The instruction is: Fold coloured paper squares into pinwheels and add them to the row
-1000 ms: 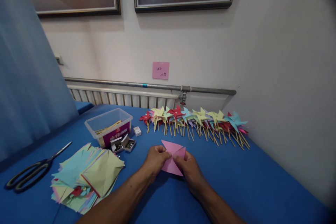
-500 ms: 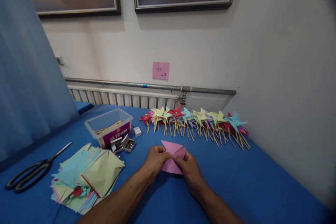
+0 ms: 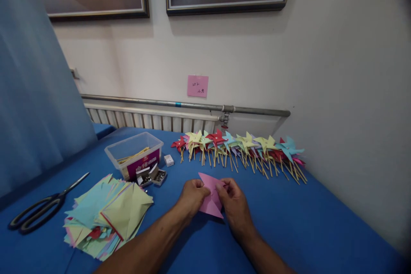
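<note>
A pink paper square (image 3: 212,207), cut from its corners and partly folded like a pinwheel, is held just above the blue table. My left hand (image 3: 192,197) pinches its left side, thumb near the middle. With thumb and fingers closed, my right hand (image 3: 234,203) grips the right side, where a flap bends inward. To the left lies a messy pile of coloured paper squares (image 3: 126,209). Two small open boxes of metal pins (image 3: 158,176) sit behind the pile. Whether a pin is in either hand is hidden.
A clear plastic tub (image 3: 135,156) with wooden sticks stands behind the pin boxes, beside a small white box (image 3: 168,160). Black-handled scissors (image 3: 48,207) lie at far left. Finished pinwheels (image 3: 247,142) line the back of the table (image 3: 289,231) near the wall.
My right hand has shifted slightly right and up, its thumb moving off the paper's middle. The pink paper has turned a little, and its lower right corner now sticks out.
</note>
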Demonstrator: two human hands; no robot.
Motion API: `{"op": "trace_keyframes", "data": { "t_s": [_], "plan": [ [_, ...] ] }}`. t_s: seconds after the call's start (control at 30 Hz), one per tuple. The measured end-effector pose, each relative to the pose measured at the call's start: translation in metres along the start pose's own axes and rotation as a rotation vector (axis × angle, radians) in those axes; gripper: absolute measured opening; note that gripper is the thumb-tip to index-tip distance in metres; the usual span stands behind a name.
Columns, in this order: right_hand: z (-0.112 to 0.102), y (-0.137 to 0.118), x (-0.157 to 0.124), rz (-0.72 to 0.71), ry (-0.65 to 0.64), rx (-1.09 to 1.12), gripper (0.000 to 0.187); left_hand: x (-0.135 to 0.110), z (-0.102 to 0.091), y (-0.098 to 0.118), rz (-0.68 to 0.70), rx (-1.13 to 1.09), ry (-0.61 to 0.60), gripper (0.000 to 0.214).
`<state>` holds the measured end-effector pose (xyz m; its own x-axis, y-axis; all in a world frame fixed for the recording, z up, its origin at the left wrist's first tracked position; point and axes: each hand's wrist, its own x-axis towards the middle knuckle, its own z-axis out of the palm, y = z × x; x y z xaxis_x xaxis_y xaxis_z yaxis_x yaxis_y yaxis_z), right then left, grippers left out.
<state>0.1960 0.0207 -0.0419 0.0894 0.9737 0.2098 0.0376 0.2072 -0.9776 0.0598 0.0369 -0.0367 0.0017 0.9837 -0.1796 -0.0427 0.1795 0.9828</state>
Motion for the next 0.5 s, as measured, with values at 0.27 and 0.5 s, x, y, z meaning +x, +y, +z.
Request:
{"op": "trace_keyframes", "data": {
  "t_s": [0.27, 0.5],
  "plan": [
    [-0.002, 0.0, 0.003, -0.021, -0.087, 0.02, 0.046, -0.006, 0.0, 0.009, -0.055, -0.013, -0.037, 0.016],
    [-0.001, 0.007, 0.004, 0.008, -0.117, -0.086, 0.036, -0.01, 0.0, 0.015, -0.072, 0.023, -0.037, 0.014]
  ]
}}
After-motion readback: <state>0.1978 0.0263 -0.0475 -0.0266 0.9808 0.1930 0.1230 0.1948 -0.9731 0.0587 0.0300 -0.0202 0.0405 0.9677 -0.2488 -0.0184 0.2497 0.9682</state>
